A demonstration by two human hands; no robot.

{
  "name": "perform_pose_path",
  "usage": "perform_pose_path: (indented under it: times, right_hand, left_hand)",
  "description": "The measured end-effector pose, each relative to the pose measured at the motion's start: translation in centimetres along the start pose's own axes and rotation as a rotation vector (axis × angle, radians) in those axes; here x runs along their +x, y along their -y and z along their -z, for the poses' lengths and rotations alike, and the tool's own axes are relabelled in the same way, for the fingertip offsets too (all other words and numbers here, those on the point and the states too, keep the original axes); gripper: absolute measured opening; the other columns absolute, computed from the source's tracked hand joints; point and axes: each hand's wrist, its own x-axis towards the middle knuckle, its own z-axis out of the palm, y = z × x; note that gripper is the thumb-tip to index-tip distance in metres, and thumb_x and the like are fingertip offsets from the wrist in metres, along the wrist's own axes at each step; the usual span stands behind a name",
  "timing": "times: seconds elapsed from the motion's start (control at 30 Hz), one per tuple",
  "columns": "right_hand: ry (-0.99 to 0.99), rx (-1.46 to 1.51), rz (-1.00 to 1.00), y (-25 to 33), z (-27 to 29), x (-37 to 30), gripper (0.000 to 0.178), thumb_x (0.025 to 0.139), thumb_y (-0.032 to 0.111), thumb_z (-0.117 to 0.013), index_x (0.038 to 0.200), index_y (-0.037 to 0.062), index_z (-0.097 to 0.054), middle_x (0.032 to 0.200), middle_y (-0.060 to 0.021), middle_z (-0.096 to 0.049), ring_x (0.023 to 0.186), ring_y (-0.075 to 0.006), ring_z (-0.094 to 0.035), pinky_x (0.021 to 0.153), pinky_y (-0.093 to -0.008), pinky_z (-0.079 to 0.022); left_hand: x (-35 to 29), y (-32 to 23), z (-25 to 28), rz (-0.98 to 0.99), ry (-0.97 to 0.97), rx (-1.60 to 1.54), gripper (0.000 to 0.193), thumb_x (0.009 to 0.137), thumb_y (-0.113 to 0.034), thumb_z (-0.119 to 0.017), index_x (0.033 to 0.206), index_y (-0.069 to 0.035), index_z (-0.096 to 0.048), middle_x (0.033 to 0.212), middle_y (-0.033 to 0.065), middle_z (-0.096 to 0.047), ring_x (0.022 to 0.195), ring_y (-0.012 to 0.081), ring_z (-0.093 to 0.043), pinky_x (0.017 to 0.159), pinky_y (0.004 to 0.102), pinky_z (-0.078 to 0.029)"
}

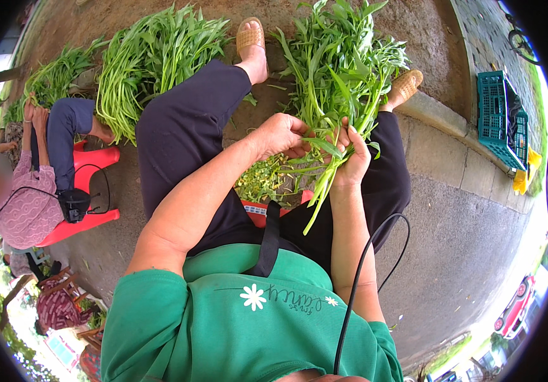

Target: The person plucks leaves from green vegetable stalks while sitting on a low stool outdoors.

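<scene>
Over a grey pavement (458,254), between dark trouser legs (181,121), a bunch of long green stalks (323,194) is held in bare hands, its leafless ends angled toward the lap. The right hand (353,159) wraps its fingers around the stems; the left hand (284,135) curls against the leaves, though whether it pinches one cannot be told. A leafy heap (325,70) lies between the sandals (250,37). The bunch looks light and limber, its stems likely crisp enough to snap, its leaves soft and easily bruised; the lower stems seem the surest hold. Dark script (294,298) runs beside white flowers (253,297) on the green shirt (242,337); print on red plastic (258,218) below the waist is too small to read.
</scene>
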Motion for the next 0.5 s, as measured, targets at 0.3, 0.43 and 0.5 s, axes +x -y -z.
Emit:
perform_pose_path:
  times: [0.3, 0.43, 0.5]
  right_hand:
    - [0.053, 0.045, -0.014, 0.2, -0.1, -0.1, 0.021, 0.086, 0.015, -0.051, 0.102, 0.0006, -0.053, 0.062, 0.0033, -0.038, 0.054, -0.01, -0.036, 0.046, -0.0225, -0.034]
    - [0.052, 0.064, -0.009, 0.1, 0.2, 0.1, 0.02, 0.086, 0.014, -0.051, 0.1, 0.0, -0.054, 0.063, 0.0024, -0.038, 0.054, -0.0101, -0.035, 0.051, -0.0227, -0.033]
    - [0.074, 0.077, -0.012, 0.1, 0.2, 0.1, 0.02, 0.086, 0.013, -0.051, 0.099, -0.0003, -0.054, 0.063, 0.002, -0.038, 0.054, -0.0101, -0.034, 0.053, -0.0227, -0.033]
  left_hand:
    - [0.1, -0.3, 0.7, -0.115, -0.304, 0.157, 0.014, 0.084, -0.004, -0.054, 0.096, 0.001, -0.057, 0.081, 0.0083, -0.066, 0.065, 0.0123, -0.063, 0.057, 0.0238, -0.051]
    - [-0.3, -1.2, 1.4, -0.243, -0.417, 0.376, 0.013, 0.082, -0.004, -0.055, 0.093, 0.002, -0.058, 0.079, 0.0081, -0.066, 0.066, 0.0129, -0.063, 0.059, 0.0241, -0.051]
    - [-0.8, -2.2, 1.8, -0.309, -0.507, 0.576, 0.012, 0.081, -0.004, -0.057, 0.09, 0.002, -0.061, 0.077, 0.0082, -0.066, 0.066, 0.0134, -0.063, 0.061, 0.0254, -0.05]
